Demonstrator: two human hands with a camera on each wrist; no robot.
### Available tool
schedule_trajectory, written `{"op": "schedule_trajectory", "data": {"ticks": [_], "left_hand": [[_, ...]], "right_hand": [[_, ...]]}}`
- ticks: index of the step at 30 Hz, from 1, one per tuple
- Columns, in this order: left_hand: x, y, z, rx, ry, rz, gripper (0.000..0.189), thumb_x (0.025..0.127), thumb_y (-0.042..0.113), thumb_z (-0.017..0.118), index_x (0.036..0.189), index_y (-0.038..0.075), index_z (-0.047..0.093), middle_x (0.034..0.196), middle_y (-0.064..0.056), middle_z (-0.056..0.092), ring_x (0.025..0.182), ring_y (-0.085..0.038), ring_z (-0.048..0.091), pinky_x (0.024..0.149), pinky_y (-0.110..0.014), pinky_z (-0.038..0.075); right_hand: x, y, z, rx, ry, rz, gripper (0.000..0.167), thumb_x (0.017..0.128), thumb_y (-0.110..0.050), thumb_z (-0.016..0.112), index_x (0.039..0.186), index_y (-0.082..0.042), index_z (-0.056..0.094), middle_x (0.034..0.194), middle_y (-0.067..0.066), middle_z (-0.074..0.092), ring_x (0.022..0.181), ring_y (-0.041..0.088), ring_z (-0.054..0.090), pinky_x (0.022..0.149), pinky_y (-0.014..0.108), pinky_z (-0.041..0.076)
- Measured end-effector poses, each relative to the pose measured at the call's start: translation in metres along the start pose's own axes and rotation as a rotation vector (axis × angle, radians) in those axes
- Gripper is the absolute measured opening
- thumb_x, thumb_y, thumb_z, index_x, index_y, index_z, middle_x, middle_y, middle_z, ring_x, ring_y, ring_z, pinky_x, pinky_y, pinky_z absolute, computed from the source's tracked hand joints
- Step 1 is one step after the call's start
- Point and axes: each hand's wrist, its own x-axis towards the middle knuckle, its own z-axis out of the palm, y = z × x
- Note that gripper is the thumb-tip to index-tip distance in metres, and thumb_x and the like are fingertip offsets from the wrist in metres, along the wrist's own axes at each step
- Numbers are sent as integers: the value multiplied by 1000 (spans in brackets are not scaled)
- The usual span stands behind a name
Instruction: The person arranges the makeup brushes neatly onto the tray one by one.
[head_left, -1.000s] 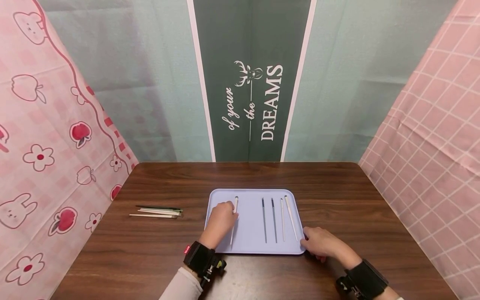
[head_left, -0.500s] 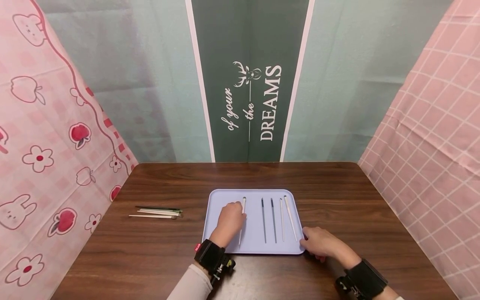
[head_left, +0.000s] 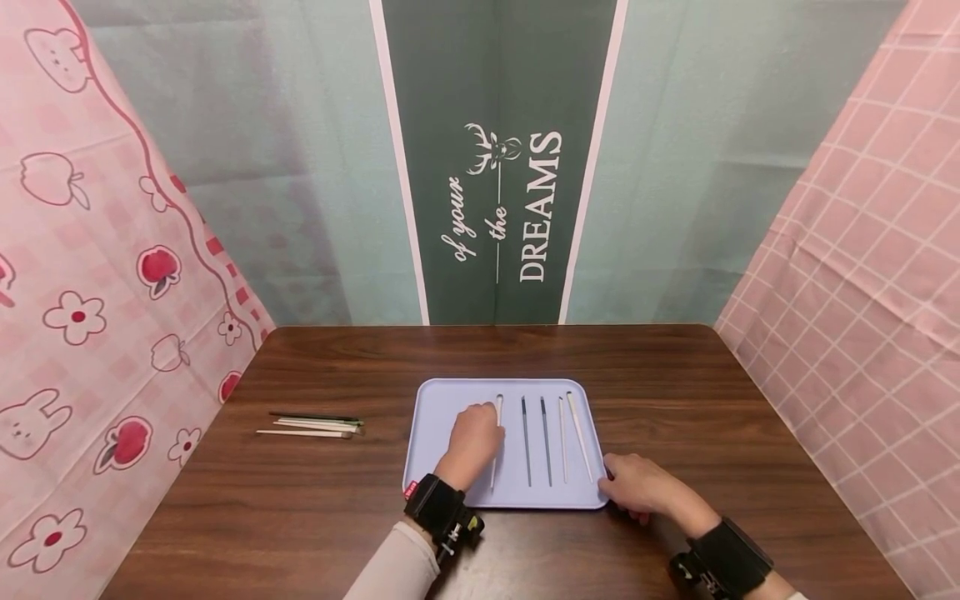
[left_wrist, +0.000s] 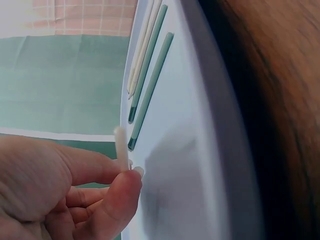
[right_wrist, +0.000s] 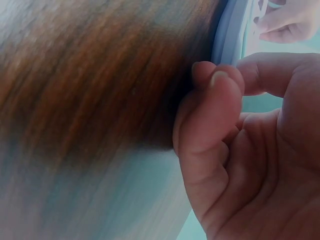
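My left hand pinches a slim white-handled makeup brush between thumb and fingers, over the left-middle part of a lilac tray. The handle end sticks up out of the grip in the left wrist view. Right of it on the tray lie two grey-blue brushes and two pale brushes, side by side and roughly lengthwise. At the tray's near right corner, my right hand grips the rim; its curled fingers and thumb meet beside the tray edge.
On the wooden table, left of the tray, lies a small bundle of brushes, pale and dark. Fabric hangs at the back and both sides, including a pink curtain on the left.
My left hand has moved right across the tray with the white brush, closer to the grey-blue brushes. The right hand stays at the corner.
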Motion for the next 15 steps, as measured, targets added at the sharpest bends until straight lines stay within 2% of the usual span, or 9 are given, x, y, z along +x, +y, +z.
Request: {"op": "schedule_trajectory", "data": {"ticks": [15], "left_hand": [[4,6,11,5,3,-11,12,86,7,71,84,-3,66,72,-15,64,66,-30,65,60,-40,52]], "right_hand": [[1,1,2,-7,14,-7,16,92,-13,61,79,-10,52,62,6,55,46,20,55,40,32,47]]}}
